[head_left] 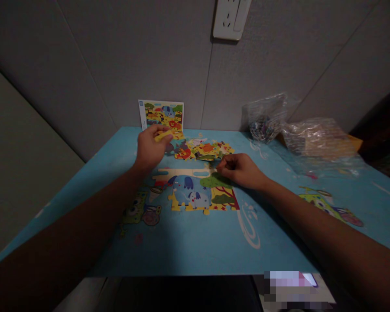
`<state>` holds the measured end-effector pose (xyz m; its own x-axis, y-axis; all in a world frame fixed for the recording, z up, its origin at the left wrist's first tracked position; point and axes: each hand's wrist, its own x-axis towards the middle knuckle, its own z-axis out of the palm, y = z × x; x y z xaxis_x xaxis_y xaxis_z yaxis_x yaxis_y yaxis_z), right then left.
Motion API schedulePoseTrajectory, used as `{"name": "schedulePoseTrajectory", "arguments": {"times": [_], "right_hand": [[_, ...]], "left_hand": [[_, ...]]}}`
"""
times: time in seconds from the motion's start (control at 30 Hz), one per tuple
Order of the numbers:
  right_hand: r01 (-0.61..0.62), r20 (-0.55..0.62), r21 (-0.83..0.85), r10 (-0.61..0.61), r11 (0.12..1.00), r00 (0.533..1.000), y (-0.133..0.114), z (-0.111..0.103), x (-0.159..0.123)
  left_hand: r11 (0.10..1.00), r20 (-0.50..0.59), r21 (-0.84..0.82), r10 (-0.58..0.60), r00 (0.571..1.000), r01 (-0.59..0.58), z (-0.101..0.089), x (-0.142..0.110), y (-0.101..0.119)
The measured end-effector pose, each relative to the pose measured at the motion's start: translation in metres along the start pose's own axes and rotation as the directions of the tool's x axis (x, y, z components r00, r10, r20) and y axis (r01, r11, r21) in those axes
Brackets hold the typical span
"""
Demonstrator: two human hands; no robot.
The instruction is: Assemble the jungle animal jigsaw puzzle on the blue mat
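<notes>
Forearms [68,225] crossed the near edge of the blue table [188,255], and I saw open room from there to the elephant puzzle [195,193]; the left hand [149,147] pinched a yellow piece [162,136], while the right hand [242,170] curled narrow at the puzzle's far right corner, whether holding anything I couldn't tell

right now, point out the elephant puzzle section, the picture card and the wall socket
Elephant puzzle section [199,186]: head view, on the large elephant's body.
Picture card [163,115]: head view, on its printed front.
Wall socket [230,19]: head view, on its faceplate.
</notes>
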<state>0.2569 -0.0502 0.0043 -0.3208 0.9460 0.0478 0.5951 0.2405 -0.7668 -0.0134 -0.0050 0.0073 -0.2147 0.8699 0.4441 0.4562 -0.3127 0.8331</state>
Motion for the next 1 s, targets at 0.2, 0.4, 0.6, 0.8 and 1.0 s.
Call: {"name": "schedulePoseTrajectory", "arguments": {"times": [0.2, 0.4, 0.6, 0.8, 1.0], "right_hand": [[0.075, 0.058, -0.016, -0.074, 0.997, 0.996, -0.012, 0.007, -0.004], [0.053, 0.095, 0.022, -0.055, 0.998, 0.994, -0.011, 0.01, -0.004], [0.012, 0.03, 0.004, -0.012, 1.0, 0.999, -0.005, 0.006, 0.0], [-0.017, -0.266, 0.076, 0.037, 0.997, 0.963, -0.001, 0.004, 0.004], [0.087, -0.292, 0.2, -0.025, 0.976, 0.956, -0.006, 0.008, 0.001]], "left_hand": [[0.987, 0.463, -0.162, 0.087, 0.882, -0.012, 0.02, -0.035, 0.022], [0.987, 0.514, -0.075, 0.161, 0.843, -0.143, 0.017, -0.034, 0.018], [0.966, 0.484, -0.036, 0.24, 0.842, -0.255, 0.017, -0.03, 0.009], [0.944, 0.479, -0.054, 0.311, 0.821, -0.326, 0.019, -0.029, 0.002], [0.884, 0.569, -0.085, 0.422, 0.706, -0.46, 0.015, -0.028, 0.0]]}}
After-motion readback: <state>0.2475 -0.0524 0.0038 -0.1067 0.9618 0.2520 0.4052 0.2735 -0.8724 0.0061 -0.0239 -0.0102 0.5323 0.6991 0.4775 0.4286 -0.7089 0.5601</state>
